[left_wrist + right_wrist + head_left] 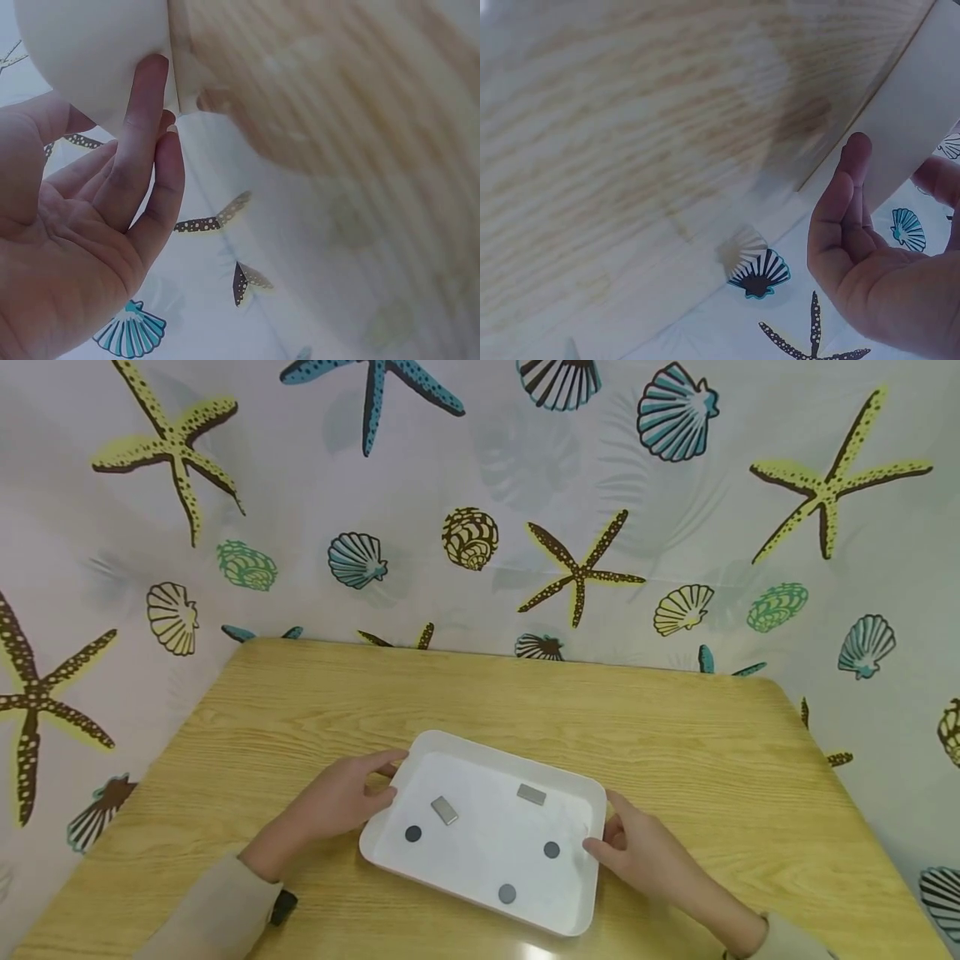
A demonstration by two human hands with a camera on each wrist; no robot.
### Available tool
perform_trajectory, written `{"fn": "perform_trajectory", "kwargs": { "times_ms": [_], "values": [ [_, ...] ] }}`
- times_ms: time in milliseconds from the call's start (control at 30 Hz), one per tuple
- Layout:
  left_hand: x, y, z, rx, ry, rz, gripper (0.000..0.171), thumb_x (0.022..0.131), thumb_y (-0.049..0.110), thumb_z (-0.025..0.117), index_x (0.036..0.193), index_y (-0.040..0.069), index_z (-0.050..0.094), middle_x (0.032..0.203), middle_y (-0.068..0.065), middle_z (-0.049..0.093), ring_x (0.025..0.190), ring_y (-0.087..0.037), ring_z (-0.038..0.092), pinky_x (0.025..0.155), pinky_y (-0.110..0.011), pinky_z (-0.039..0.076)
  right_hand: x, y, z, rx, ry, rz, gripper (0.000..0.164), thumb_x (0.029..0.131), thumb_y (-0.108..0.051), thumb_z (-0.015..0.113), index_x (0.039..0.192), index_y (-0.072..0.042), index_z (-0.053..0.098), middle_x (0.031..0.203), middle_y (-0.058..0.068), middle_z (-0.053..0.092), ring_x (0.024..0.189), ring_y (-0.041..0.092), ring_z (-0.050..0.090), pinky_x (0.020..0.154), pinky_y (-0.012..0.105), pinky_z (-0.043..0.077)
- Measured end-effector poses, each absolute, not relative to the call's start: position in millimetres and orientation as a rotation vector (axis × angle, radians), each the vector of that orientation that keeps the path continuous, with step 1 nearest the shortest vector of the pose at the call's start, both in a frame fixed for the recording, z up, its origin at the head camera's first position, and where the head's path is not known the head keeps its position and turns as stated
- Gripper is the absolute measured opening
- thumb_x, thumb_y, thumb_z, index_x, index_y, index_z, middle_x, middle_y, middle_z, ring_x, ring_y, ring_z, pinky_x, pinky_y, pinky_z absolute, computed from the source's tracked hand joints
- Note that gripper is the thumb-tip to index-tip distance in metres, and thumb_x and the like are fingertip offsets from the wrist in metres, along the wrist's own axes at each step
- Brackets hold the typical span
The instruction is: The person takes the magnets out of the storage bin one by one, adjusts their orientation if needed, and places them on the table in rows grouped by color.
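Observation:
A shallow white tray [480, 852] lies at a slant on the wooden table. My left hand [341, 802] holds its left end, with the thumb at the rim and fingers along the outer wall. At the opposite end my right hand [648, 847] grips the tray, its thumb over the rim. In the left wrist view, fingertips [154, 75] touch the tray's outside wall; the right wrist view shows the same for the right fingers [857, 154]. Inside the tray are two grey rectangular blocks, one left [445, 810] and one near the back wall [532, 794]. Three dark round discs [413, 833] lie around them.
The wooden table [337, 693] extends behind the tray and to both sides, with rounded far corners. A white cloth [450, 477] printed with starfish and shells hangs behind and beside it. A dark band [283, 907] shows at the left sleeve.

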State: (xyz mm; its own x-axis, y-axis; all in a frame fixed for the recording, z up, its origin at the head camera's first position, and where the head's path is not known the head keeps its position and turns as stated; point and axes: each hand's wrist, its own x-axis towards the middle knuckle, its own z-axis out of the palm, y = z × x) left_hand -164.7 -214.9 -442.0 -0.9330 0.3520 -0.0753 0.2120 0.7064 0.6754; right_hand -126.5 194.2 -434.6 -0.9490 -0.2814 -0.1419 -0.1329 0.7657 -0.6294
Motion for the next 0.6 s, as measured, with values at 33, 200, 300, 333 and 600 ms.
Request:
{"fn": "perform_trajectory", "kwargs": {
  "times_ms": [33,200,300,333,600],
  "values": [
    [-164.3,-215.0,-441.3,0.449,2.717,1.037,0.054,0.101,0.011,0.061,0.153,0.006,0.049,0.133,-0.024,0.066,0.048,-0.005,0.037,0.049,-0.023,0.041,-126.8,193.8,-434.5,-0.337,2.728,-0.966,0.076,0.095,-0.024,0.075,0.152,0.008,0.039,0.088,-0.002,0.071,0.076,0.005,0.062,0.069,0.022,0.051],
    [-163.2,-216.1,-438.8,0.437,2.718,1.041,0.054,0.101,0.011,0.061,0.153,0.005,0.048,0.133,-0.025,0.066,0.049,-0.005,0.039,0.05,-0.022,0.041,-131.2,190.9,-435.0,-0.361,2.722,-0.99,0.073,0.096,-0.019,0.073,0.152,0.009,0.038,0.091,-0.001,0.071,0.077,0.006,0.062,0.069,0.021,0.051],
    [-163.0,-217.9,-438.1,0.423,2.712,1.05,0.055,0.101,0.011,0.06,0.153,0.004,0.047,0.134,-0.026,0.066,0.051,-0.006,0.041,0.05,-0.023,0.041,-135.3,188.9,-436.4,-0.369,2.728,-0.985,0.072,0.096,-0.018,0.072,0.152,0.011,0.038,0.092,0.0,0.071,0.077,0.006,0.062,0.069,0.021,0.051],
    [-163.1,-218.9,-438.2,0.42,2.712,1.049,0.055,0.101,0.011,0.06,0.153,0.003,0.047,0.134,-0.026,0.065,0.051,-0.006,0.042,0.051,-0.023,0.041,-136.8,188.2,-436.8,-0.369,2.726,-0.988,0.072,0.096,-0.017,0.072,0.152,0.011,0.038,0.092,0.0,0.071,0.077,0.007,0.061,0.069,0.02,0.051],
    [-163.2,-224.3,-440.5,0.386,2.74,1.048,0.054,0.1,0.01,0.062,0.152,0.003,0.048,0.133,-0.025,0.066,0.051,-0.006,0.04,0.051,-0.022,0.041,-147.0,181.2,-436.6,-0.377,2.736,-0.996,0.07,0.097,-0.013,0.071,0.153,0.012,0.037,0.093,0.003,0.07,0.077,0.008,0.061,0.068,0.02,0.051]
  ]
}}
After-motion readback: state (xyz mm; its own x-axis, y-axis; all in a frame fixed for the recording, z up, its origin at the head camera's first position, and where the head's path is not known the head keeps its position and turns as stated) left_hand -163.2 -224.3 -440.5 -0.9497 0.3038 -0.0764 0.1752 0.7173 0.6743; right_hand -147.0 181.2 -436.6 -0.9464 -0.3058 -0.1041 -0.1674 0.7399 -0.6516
